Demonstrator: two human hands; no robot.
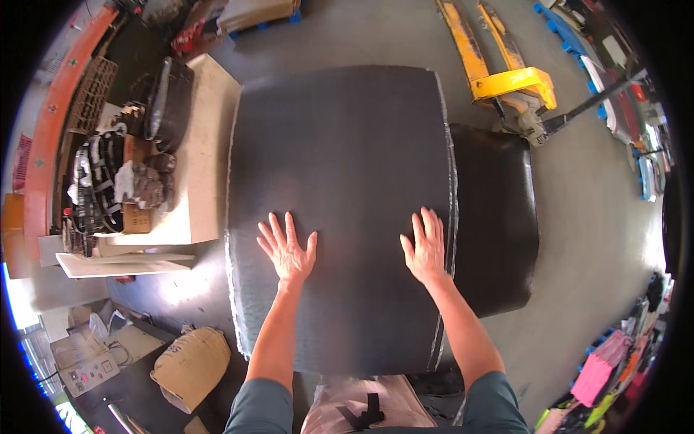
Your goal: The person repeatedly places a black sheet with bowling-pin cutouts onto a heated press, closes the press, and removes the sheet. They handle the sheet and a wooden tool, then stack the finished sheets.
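Observation:
A large black sheet (340, 159) with pale, rough-cut side edges lies flat in front of me, seemingly the top of a stack. My left hand (290, 254) rests on its left half, palm down with the fingers spread. Near the right edge, my right hand (426, 249) lies palm down on the same sheet, its thumb apart from the fingers. Neither hand grips anything. Beyond the right edge, and lower, is another black sheet or covered stack (495, 217) with a glossy surface.
A yellow pallet jack (513, 85) stands at the far right. To the left, a pale bench (206, 159) carries black bundles and a box. A stuffed sack (194, 365) and a control box (97, 369) are at the lower left; coloured sheets (596, 376) lie at the lower right.

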